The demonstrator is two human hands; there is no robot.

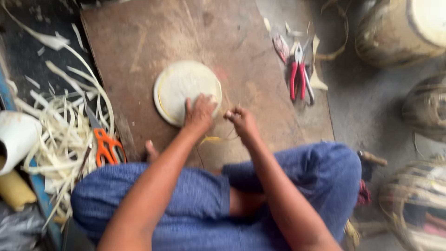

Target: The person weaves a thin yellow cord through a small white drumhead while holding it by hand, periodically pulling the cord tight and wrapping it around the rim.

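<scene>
Brown board (139,42) with pale disc (181,86), pliers (299,74)

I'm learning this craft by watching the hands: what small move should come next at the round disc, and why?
Probably draw the yellow strip taut with the right hand. The left hand presses flat on the near edge of the pale round disc on the wooden board, pinning it, while the right hand pinches the strip beside that edge and a slack loop sags below both hands.

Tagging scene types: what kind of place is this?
Probably a floor-level basket-weaving workshop. A heap of pale cane strips lies beside the wooden board, red-handled pliers sit on it, and woven baskets stand at the right.
</scene>
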